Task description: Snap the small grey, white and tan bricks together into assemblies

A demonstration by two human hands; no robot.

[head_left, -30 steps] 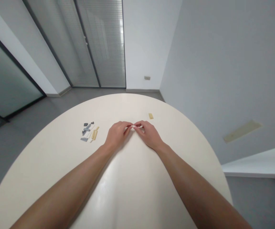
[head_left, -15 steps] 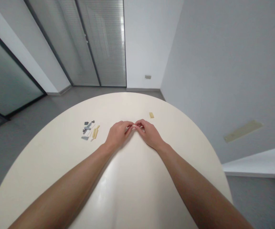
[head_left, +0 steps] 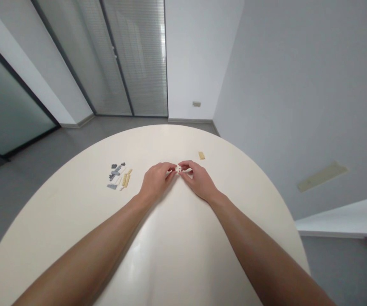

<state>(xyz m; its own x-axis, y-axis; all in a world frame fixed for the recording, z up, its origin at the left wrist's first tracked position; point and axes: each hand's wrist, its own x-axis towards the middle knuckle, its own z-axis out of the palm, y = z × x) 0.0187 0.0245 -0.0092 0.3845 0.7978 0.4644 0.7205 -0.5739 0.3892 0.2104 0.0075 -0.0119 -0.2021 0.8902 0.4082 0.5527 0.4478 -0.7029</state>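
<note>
Near the middle of the round table, a small white plastic piece [head_left: 179, 169] with slots or ribs sits between my two hands. My left hand [head_left: 158, 178] pinches it from the left with thumb and fingertips. From the right, thumb and index finger of my right hand [head_left: 199, 178] close on its other side. The fingertips cover part of the piece, and its exact kind is too small to make out. Beyond my right hand lies a flat tan piece [head_left: 201, 155], touched by neither hand.
Left of my hands, several small loose pieces lie in a cluster: grey pieces [head_left: 116, 171], tan pieces [head_left: 126, 178] and thin white ones. They rest on a white round table [head_left: 75, 204]. A grey wall [head_left: 285, 93] stands to the right, glass partitions [head_left: 139, 63] behind.
The fingertips of my two hands have moved slightly apart, so more of the white piece shows between them. The loose pieces have stayed put.
</note>
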